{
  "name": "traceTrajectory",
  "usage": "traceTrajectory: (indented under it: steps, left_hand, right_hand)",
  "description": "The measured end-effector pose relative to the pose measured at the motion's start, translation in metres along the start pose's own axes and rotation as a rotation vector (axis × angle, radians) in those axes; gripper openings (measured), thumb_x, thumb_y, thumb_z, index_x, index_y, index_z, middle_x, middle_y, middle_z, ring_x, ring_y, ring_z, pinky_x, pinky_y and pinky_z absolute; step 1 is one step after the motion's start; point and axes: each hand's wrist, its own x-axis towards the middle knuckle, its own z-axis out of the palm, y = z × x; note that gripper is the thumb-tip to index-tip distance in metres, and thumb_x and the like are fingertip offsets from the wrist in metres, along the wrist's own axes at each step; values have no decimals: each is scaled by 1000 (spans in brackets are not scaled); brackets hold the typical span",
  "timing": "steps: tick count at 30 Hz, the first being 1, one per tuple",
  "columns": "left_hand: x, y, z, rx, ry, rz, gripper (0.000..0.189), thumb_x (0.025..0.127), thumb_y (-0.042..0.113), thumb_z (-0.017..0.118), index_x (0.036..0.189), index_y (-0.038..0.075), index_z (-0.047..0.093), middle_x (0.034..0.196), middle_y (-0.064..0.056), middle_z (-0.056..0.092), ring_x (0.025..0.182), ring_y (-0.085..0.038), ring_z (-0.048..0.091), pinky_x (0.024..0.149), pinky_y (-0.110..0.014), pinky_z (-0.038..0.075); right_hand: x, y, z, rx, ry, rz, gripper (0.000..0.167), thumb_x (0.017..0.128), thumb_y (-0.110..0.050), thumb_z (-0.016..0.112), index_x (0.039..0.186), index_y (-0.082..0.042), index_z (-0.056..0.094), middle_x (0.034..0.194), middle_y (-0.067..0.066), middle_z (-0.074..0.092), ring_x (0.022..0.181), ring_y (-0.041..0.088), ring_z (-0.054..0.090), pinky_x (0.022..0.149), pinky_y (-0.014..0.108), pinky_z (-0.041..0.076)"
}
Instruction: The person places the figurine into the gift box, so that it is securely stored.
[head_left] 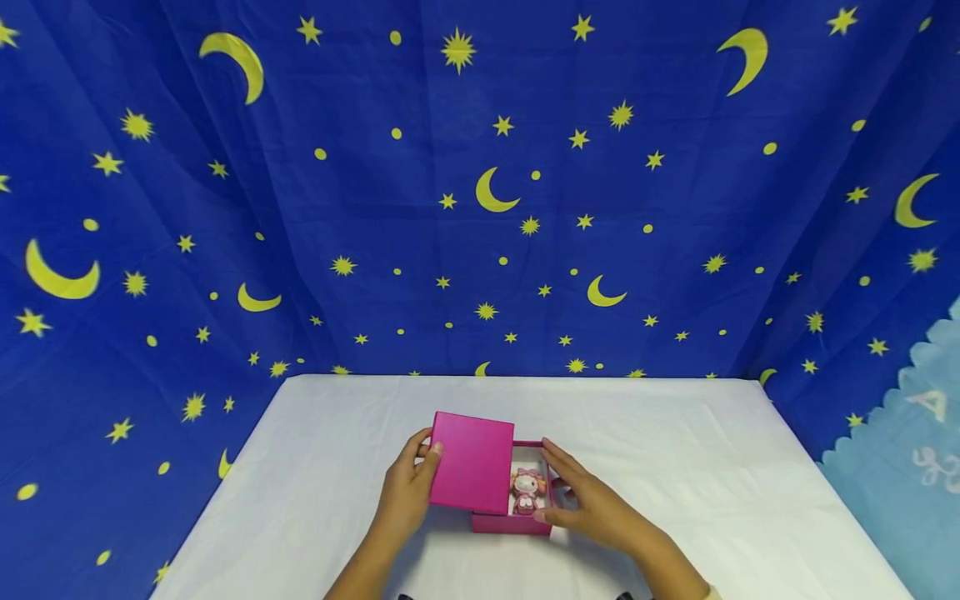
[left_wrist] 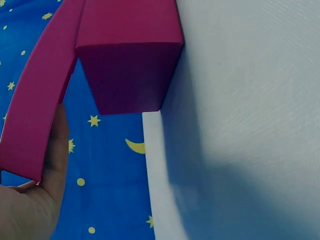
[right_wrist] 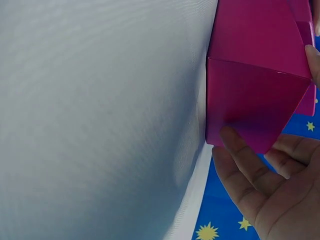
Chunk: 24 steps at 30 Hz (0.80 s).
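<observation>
A bright pink box (head_left: 510, 524) stands on the white-covered table, its lid (head_left: 472, 462) lifted and shifted left. The lid still covers the box's left part. Inside the exposed right part lies a small pink-and-white doll figurine (head_left: 527, 490) with a bow. My left hand (head_left: 405, 487) holds the lid by its left edge, thumb on top. The left wrist view shows the lid (left_wrist: 40, 95) tilted above the box (left_wrist: 125, 75). With thumb near the front corner and fingers at the back, my right hand (head_left: 596, 507) grips the right side of the box (right_wrist: 255, 105).
White cloth covers the table (head_left: 675, 433) around the box. Behind and at both sides hangs a blue curtain (head_left: 420, 217) with yellow moons and stars. A light-blue cloth (head_left: 907, 450) with white lettering hangs at the far right.
</observation>
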Motion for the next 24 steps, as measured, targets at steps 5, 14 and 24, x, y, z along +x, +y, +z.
traceTrajectory:
  steps: [5, 14, 24]
  left_hand:
    - [2, -4, 3, 57, -32, -18, 54, 106, 39, 51, 154, 16, 40, 109, -9, 62, 73, -11, 60, 59, -25, 51]
    - [1, -10, 8, 174, -97, -36, 60, 103, 40, 57, 155, 15, 42, 115, -8, 66, 85, -12, 57, 69, -24, 49]
    - [-2, -11, 12, 167, -169, -11, 63, 100, 35, 62, 154, 7, 42, 130, -14, 57, 83, -11, 56, 57, -22, 52]
  right_hand:
    - [0, -1, 0, 4, 4, 13, 93, 88, -54, 72, 162, -19, 27, 171, -5, 16, 142, 27, 49, 110, 50, 49]
    - [1, -2, 1, -19, 16, 11, 94, 86, -58, 72, 162, -26, 26, 171, -6, 17, 153, 30, 33, 119, 59, 36]
    - [-3, -3, 0, -3, 16, -4, 101, 82, -59, 76, 161, -40, 18, 170, -3, 22, 155, 32, 25, 120, 64, 30]
